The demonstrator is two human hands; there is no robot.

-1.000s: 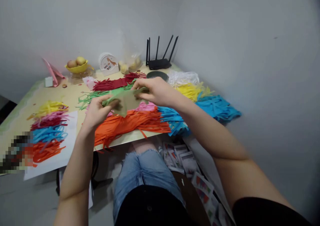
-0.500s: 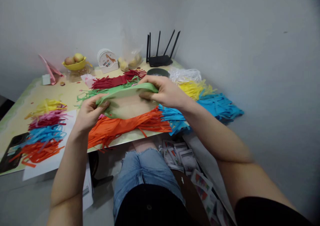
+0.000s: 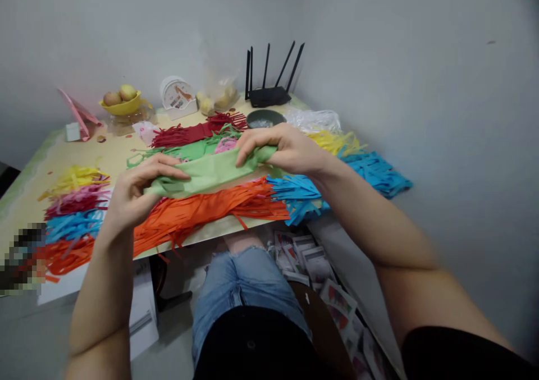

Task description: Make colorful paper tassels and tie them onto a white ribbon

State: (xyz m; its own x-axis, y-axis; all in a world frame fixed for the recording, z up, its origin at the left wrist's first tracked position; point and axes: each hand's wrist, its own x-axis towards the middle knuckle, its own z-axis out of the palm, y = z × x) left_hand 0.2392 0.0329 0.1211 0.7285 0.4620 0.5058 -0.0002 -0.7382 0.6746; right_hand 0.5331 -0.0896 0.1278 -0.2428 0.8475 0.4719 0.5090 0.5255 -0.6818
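A light green strip of tissue paper or thin fabric [image 3: 213,172] is stretched between my hands above the table. My left hand [image 3: 141,186] is closed on its left end, thumb below and fingers over it. At the other end, my right hand [image 3: 282,147] grips it with bent fingers. Just below the strip lies a bundle of orange fringed strips [image 3: 210,209]. Blue fringed strips [image 3: 295,189] are close under my right wrist. Behind my hands are green fringe [image 3: 197,151], a pink bit [image 3: 226,144] and dark red fringe [image 3: 185,136].
Yellow fringe [image 3: 337,142], a larger blue bundle [image 3: 374,173] and a clear plastic bag [image 3: 315,120] lie on the right. Further back stand a black router [image 3: 269,96], a dark bowl [image 3: 265,116] and a yellow fruit bowl [image 3: 122,106]. Packets [image 3: 311,259] are below the table's edge.
The green strip was held open as a curved loop; now it is flatter and drawn out lengthwise. My left hand has shifted slightly left, with its fingers turned over the strip.
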